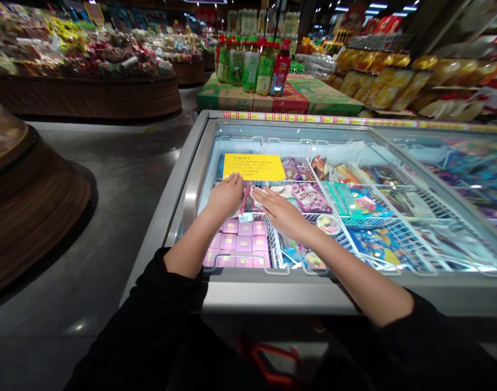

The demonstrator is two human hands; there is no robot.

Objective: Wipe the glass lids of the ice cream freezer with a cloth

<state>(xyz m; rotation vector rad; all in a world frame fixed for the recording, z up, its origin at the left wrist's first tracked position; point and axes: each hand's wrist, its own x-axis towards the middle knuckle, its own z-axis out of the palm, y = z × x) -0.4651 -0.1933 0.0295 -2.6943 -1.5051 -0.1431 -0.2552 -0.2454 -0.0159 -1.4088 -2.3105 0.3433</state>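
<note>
- Yellow sign (264, 166): at your left hand (227, 196), fingers together over its lower edge.
- Your right hand (277, 209): fingers together, flat, perhaps braced; contact unclear.
- Pink boxes (244, 244), purple packet (311, 197): inside freezer (272, 297), presumably separated for sorting.

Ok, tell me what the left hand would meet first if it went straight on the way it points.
Probably the yellow sign: the left hand points toward it and overlaps its lower-left edge in the picture. Depth is unclear, so whether they touch can't be told.
</note>
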